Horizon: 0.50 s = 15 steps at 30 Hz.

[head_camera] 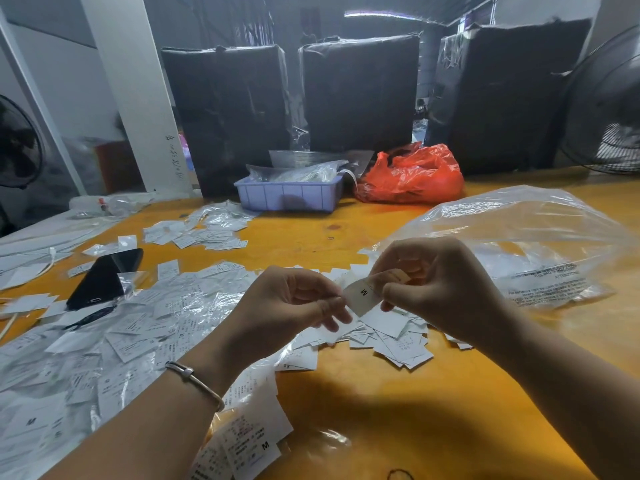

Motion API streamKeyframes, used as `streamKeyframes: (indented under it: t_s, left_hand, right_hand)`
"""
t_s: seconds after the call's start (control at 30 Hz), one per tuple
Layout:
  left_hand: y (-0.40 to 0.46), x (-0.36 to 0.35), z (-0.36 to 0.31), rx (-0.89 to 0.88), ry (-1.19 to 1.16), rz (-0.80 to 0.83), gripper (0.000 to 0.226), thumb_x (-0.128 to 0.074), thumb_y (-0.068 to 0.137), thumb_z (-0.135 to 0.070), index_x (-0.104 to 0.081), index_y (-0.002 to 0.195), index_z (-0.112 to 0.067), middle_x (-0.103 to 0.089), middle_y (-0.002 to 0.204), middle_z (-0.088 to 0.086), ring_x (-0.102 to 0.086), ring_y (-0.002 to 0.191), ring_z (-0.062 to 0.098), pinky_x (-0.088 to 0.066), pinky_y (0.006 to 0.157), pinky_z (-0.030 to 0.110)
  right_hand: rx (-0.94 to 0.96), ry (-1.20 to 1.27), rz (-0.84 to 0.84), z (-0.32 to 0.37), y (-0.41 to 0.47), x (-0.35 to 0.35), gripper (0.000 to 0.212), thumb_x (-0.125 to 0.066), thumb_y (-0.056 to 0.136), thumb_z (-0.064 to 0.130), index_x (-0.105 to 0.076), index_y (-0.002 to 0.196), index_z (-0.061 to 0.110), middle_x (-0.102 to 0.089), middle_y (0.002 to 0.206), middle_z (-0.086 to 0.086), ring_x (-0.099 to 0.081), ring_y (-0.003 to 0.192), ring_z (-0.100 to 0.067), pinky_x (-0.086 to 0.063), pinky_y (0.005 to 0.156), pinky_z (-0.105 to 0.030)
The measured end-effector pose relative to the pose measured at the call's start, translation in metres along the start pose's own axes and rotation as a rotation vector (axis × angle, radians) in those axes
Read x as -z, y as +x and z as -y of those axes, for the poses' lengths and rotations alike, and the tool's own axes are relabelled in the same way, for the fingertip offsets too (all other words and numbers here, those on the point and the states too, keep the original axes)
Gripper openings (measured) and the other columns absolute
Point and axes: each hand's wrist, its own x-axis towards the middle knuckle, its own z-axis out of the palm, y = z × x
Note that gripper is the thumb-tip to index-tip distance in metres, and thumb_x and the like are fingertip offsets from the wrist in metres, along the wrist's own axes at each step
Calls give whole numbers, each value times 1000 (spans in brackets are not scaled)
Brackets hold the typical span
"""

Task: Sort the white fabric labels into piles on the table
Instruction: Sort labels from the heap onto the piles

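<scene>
Above the near middle of the tabletop (346,233), both hands are raised with a single white fabric label (362,295) stretched between them. It is printed with a letter M. The left hand (294,299) pinches its left edge between thumb and fingertips; a silver bangle (195,382) circles that wrist. The right hand (436,285) pinches the label's right side, its fingers curled round it.

Directly beneath the hands, a small heap of loose labels (391,337) lies on the bare wood. Toward the left edge spreads a much wider drift of labels in clear sleeves (114,337), with a black phone (104,277) lying on it. Another scatter of labels (201,228) sits farther back, left of centre.

Along the right edge lies a large clear plastic bag (526,244) with printed text. At the far edge stand a lilac tray (289,195) holding clear packets and, just beside it, a crumpled red plastic bag (412,176). Behind them are black wrapped bales (360,95).
</scene>
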Motion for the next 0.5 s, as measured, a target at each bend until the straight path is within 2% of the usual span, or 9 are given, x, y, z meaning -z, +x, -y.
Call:
streamKeyframes:
  t_s: [0.17,0.23,0.3,0.37,0.5]
  left_hand:
    - [1,-2,2,-1,4,11,11,-70,81,-7,-74,89,0,-76,78,7,-71,66,18,-52,60,19]
    - [1,-2,2,5,5,-4,11,-69,82,-8,-73,88,0,-76,78,7,-70,65,17,-52,59,18]
    - [1,-1,2,15,2,-29,13,-69,82,-13,-74,90,-3,-76,80,6,-71,66,16,-53,60,19]
    - [1,0,2,25,-4,-39,20,-68,79,-22,-74,92,-6,-76,82,4,-71,68,16,-54,60,20]
    - [0,-1,2,29,-16,-56,29,-70,74,-29,-74,90,-6,-76,80,5,-70,68,16,-54,60,21]
  right_hand:
    - [14,-67,112,-1,-1,-5,12,-72,78,9,-76,87,15,-72,73,-1,-66,66,-19,-54,62,-43]
    - [-13,-71,44,-2,0,-4,18,-74,77,13,-74,95,15,-72,79,1,-67,73,-17,-55,65,-41]
    - [-42,-31,-60,-1,2,1,20,-74,76,12,-71,96,15,-70,80,1,-67,74,-16,-56,64,-40]
    - [-41,13,-115,2,3,4,16,-73,77,6,-71,90,14,-71,79,1,-67,73,-15,-58,65,-37]
    - [-51,89,-104,3,1,-2,12,-74,74,-3,-74,83,5,-72,77,-3,-70,73,-17,-59,68,-28]
